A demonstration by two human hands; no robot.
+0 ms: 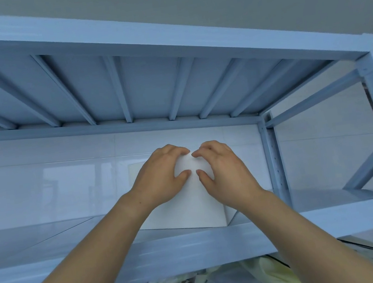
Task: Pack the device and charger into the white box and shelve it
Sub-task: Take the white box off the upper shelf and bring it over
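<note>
The box (190,210) is sitting on the shelf (242,236), close to the front edge. It could be slipping off if the hands are letting go too soon, because its near bottom corner is lying right by that edge. A hard push could also be sliding it crooked or bumping it into the wall (42,180) behind. The lid could be popping up if the fingers are pulling on it.

The left hand (159,176) is lying on the top left of the box, fingers curled over the top. The right hand (223,169) is lying on the top right, fingers bent the same way. Both hands are touching the box and pressing on it, not wrapped around it. The box is sitting under and between the two hands, with its lower part showing below them. The fingertips are almost meeting in the middle.
</note>
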